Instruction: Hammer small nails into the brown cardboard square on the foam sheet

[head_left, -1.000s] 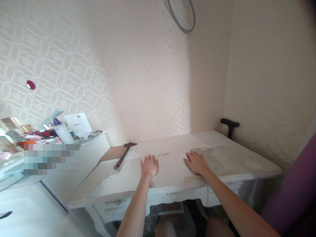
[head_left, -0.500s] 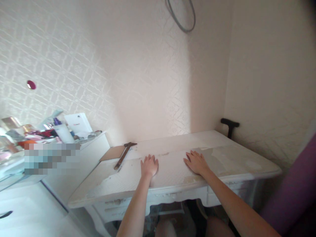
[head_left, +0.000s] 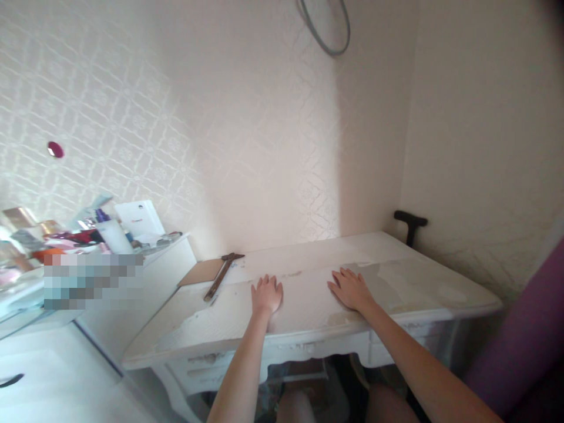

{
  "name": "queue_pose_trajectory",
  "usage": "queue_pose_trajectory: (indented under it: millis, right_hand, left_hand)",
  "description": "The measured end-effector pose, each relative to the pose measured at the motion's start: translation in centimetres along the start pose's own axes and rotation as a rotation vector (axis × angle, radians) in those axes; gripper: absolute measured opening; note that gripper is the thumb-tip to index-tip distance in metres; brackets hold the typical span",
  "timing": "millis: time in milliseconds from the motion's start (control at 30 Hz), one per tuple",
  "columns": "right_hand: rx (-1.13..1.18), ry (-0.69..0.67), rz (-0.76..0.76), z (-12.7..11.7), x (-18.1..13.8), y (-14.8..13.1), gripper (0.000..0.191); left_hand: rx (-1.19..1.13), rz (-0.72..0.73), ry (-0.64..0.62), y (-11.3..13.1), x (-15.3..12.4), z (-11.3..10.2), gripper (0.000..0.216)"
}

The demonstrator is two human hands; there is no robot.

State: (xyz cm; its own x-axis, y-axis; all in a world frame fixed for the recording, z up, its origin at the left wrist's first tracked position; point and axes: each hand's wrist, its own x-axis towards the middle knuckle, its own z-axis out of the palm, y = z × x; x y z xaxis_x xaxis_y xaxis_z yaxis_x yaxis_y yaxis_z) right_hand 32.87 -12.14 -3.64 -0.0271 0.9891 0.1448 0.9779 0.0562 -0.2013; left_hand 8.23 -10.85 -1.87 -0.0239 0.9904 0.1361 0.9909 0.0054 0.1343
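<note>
Hands unmoved since earlier frame, only a slight view shift: left hand (head_left: pixel 267 295) and right hand (head_left: pixel 351 291) lie flat on worn white tabletop (head_left: pixel 304 314), fingers slightly apart, nothing grasped. Hammer (head_left: pixel 219 279) far left, untouched; cluttered cabinet (head_left: pixel 110 341) left, patterned wall (head_left: pixel 264 147) behind, black handle (head_left: pixel 410 220) far right.

My left hand (head_left: pixel 267 295) lay palm-down on the white desk (head_left: pixel 304 305), left of its middle; my right hand (head_left: pixel 351 289) lay on its right half. Hammer (head_left: pixel 219 279) and brown board (head_left: pixel 199 272) lay toward the desk's back left. White cabinet (head_left: pixel 48 352) stood left of the desk; black handle (head_left: pixel 410 221) showed at its far right corner.
</note>
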Motion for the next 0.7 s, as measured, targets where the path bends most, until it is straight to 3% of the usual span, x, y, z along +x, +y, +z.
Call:
queue_pose_trajectory:
  millis: [700]
  right_hand:
    - [0.001, -0.004, 0.004, -0.14, -0.07, -0.04, 0.053]
  left_hand:
    - [-0.006, 0.000, 0.003, -0.08, 0.14, 0.24, 0.051]
